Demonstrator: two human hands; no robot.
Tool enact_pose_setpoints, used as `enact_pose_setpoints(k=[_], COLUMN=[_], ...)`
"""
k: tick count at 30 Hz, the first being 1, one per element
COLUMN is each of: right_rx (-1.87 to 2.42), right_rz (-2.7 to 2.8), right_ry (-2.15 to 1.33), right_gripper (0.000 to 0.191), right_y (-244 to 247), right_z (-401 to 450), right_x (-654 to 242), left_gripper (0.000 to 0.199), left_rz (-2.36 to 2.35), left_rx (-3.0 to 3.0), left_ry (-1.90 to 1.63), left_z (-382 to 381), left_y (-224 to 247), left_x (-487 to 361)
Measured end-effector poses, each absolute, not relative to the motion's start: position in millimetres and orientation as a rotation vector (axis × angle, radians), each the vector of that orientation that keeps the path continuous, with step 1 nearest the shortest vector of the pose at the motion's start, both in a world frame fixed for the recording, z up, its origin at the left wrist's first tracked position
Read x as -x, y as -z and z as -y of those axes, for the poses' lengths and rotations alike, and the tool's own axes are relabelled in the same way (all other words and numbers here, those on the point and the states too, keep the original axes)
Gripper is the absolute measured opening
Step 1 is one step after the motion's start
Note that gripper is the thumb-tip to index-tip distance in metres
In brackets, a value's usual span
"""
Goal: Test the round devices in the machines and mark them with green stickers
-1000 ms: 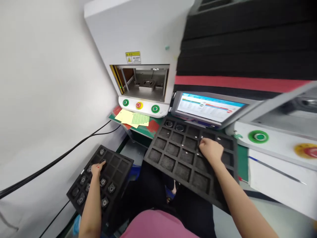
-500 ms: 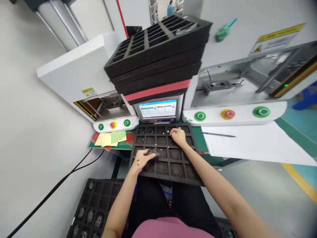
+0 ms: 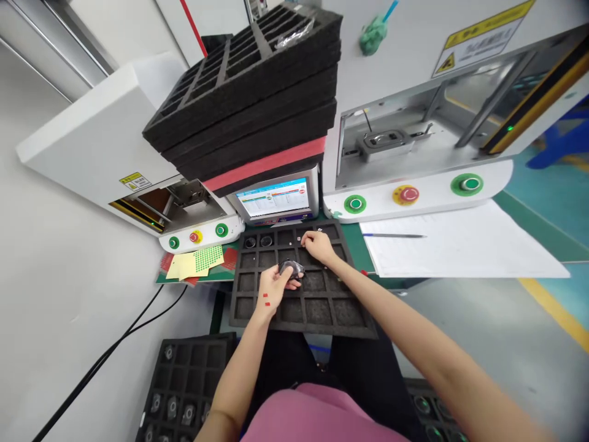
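My left hand (image 3: 272, 287) holds a dark, shiny rounded part (image 3: 291, 269) between thumb and fingers, above the middle of a black foam tray (image 3: 318, 312). Two red marks show on the back of that hand. My right hand (image 3: 317, 245) is at the tray's upper right compartments, its fingers curled together; whatever is between the fingertips is too small to tell. Small white bits lie on the tray near it. Two round dark parts (image 3: 265, 241) sit in the compartments at the tray's upper left.
Stacked foam trays (image 3: 257, 104) rise above the lit monitor (image 3: 275, 200). Machines with green and red buttons (image 3: 408, 195) flank it. At right, a pen (image 3: 394, 236) lies on white paper (image 3: 442, 258). Another tray of wrapped parts (image 3: 186, 368) stands lower left.
My left hand has lifted and turned the dark part, which now shows more clearly. My right hand stays over the tray's upper right area with fingers curled. The head view has shifted.
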State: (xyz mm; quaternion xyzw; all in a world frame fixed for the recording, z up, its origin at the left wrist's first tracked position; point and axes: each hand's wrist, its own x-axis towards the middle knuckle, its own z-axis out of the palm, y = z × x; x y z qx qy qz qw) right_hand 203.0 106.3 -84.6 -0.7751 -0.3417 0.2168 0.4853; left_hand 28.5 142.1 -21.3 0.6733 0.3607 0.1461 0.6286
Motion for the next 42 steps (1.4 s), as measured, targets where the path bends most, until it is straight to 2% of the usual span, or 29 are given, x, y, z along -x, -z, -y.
enact_pose_setpoints(k=[4, 8, 14, 19, 24, 30, 32, 37, 38, 42], right_rx=[1.699, 1.622, 1.593, 1.490, 1.411, 1.391, 1.398, 1.361, 1.353, 1.331], right_rz=[0.916, 0.933, 0.937, 1.049, 1.011, 0.570, 0.507, 0.485, 0.489, 0.524], right_ry=[-0.497, -0.302, 0.030, 0.134, 0.094, 0.035, -0.065, -0.278, -0.291, -0.227], right_gripper=[0.023, 0.019, 0.005, 0.012, 0.016, 0.012, 0.009, 0.006, 0.006, 0.009], right_y=[49.8, 19.4, 14.0, 20.3, 24.9, 20.8, 17.8, 12.8, 11.7, 4.7], right_z=[-63.2, -19.3, -11.9, -25.2, -36.6, -35.4, -34.7, -40.5, -41.5, -37.7], right_x=[-167.0, -116.8, -80.2, -62.8, -50.8, -55.1, -59.3, -64.2, -64.0, -62.6], left_gripper=[0.058, 0.052, 0.033, 0.046, 0.051, 0.056, 0.046, 0.007, 0.007, 0.026], left_rz=[-0.716, -0.647, -0.655, -0.694, -0.645, -0.790, -0.886, -1.134, -1.168, -1.156], left_rx=[-1.425, -1.352, -1.366, -1.240, -1.126, -1.247, -1.342, -1.665, -1.725, -1.885], left_ry=[-0.305, -0.269, -0.219, -0.178, -0.082, -0.230, -0.276, -0.316, -0.339, -0.444], left_z=[-125.5, -119.0, -124.3, -145.2, -167.2, -195.3, -205.8, -222.8, -223.5, -211.8], left_y=[-2.2, -15.6, -13.9, -1.1, 4.2, 20.0, 35.9, 70.9, 71.5, 43.7], left_x=[-14.0, -3.7, 18.0, 34.2, 39.6, 39.4, 32.6, 10.4, 7.9, 12.3])
